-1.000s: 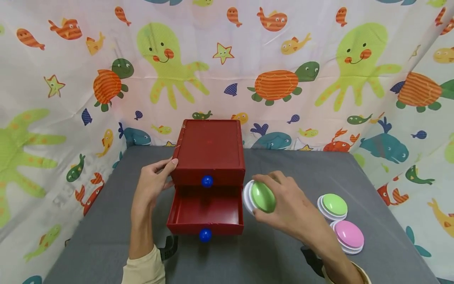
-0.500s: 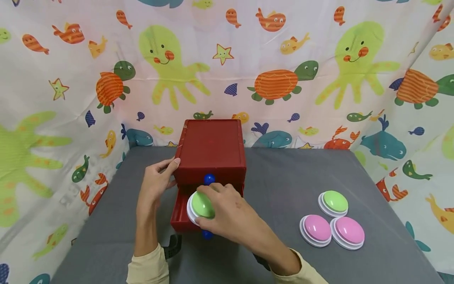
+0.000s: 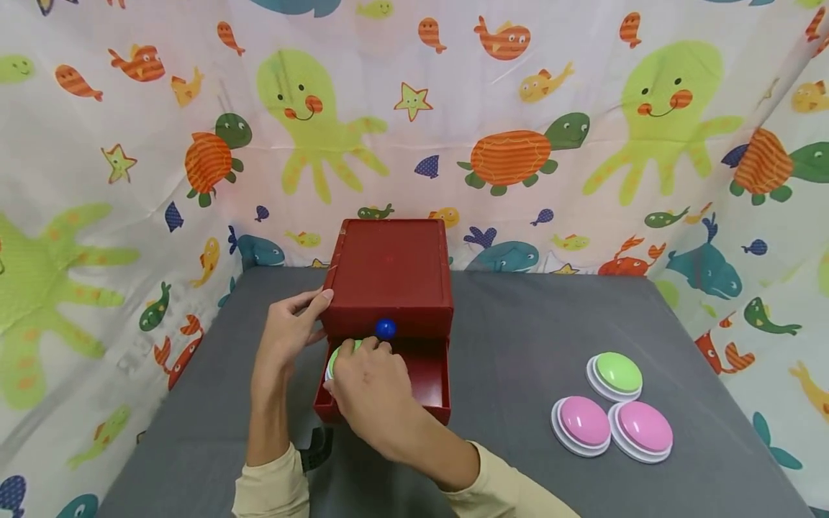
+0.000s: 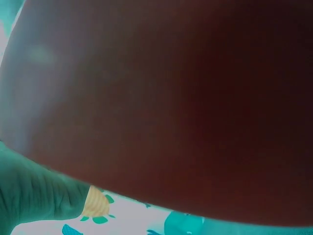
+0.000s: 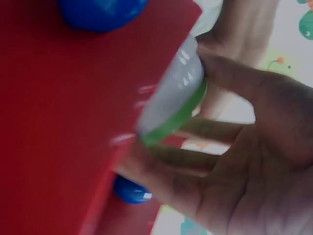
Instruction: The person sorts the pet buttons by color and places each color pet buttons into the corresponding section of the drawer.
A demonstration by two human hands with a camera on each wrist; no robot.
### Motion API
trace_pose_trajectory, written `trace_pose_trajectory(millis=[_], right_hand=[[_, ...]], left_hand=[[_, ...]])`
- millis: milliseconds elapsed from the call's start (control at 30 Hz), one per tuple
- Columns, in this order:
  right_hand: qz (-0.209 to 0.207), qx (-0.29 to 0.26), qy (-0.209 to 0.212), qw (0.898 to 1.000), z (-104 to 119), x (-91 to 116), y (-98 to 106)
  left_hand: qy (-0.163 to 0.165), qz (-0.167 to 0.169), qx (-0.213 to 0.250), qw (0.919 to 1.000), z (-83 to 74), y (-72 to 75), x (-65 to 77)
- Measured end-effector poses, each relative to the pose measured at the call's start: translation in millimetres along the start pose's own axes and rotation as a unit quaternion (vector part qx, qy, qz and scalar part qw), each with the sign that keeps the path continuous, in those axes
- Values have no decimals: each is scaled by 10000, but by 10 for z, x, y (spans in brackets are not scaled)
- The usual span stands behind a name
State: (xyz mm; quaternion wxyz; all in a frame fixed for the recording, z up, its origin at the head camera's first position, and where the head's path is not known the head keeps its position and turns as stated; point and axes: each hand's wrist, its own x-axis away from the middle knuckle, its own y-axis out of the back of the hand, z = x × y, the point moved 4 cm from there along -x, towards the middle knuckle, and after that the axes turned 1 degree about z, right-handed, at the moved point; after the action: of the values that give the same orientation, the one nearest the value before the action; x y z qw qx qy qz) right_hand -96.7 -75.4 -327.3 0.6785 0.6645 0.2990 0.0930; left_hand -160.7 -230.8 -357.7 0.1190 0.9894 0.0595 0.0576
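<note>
Likely placing: right hand (image 3: 376, 392) pinches green button (image 3: 340, 354) at lower-centre drawer (image 3: 432, 374); left hand (image 3: 291, 325), fingers straight, touches cabinet (image 3: 395, 262). Needs lowering, release.

From my end, the left part of the open drawer (image 3: 430, 385) was blocked: right hand (image 3: 376, 392) plus the green disc (image 3: 334, 358) in its grip. Room remained on the drawer's right. The red cabinet (image 3: 391, 266) covered the drawer's back, and its blue knob (image 3: 386, 329) jutted over the opening. Left hand (image 3: 291, 321) obstructed the cabinet's left side. To the right I had a wide gray cloth (image 3: 505, 345) lane, up to three clustered discs (image 3: 585, 421). Patterned curtain (image 3: 427, 129) closed off the back.
</note>
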Motion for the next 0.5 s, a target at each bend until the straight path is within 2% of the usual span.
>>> trace_pose_trajectory(millis=[100, 267, 333, 500], right_hand=[[390, -148, 242, 9988, -6, -64, -116], [1129, -974, 631, 9868, -31, -95, -307], [1258, -1186, 684, 9826, -44, -122, -335], [1655, -1287, 593, 9760, -97, -183, -357]], left_hand=[[76, 31, 42, 10000, 14, -1, 12], [206, 66, 119, 9997, 59, 1, 56], [183, 31, 159, 9997, 52, 9, 48], [69, 89, 135, 9998, -5, 3, -3]])
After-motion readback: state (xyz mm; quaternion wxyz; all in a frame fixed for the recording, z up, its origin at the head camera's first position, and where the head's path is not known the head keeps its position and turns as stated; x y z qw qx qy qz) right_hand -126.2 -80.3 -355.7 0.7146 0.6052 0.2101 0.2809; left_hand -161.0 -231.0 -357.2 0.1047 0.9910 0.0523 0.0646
